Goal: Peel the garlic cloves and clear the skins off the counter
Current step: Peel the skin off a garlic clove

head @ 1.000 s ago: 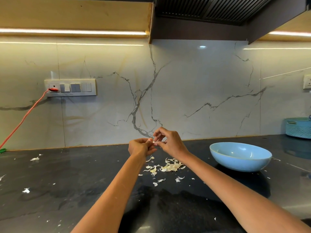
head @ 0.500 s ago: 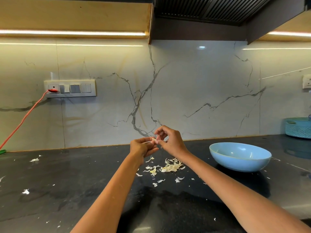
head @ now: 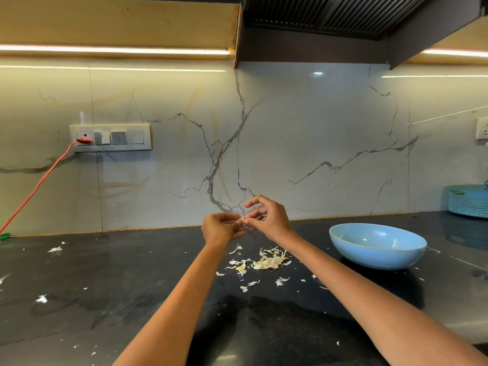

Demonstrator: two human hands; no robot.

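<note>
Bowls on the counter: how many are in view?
1. The light blue bowl sits on the dark counter, to the right of the right hand. The teal basket at the far right edge is not a bowl.

Both bare forearms rise from the bottom edge of the frame and converge toward its centre, the left from lower centre-left, the right from the lower right corner. The two hands meet just above mid-frame, held up in the air. The left hand (head: 221,228) has its fingers curled inward, back of the hand toward the camera, fingertips pointing right. The right hand (head: 268,217) pinches with thumb and fingertips against the left's fingertips, its index finger arched higher above the others.
</note>
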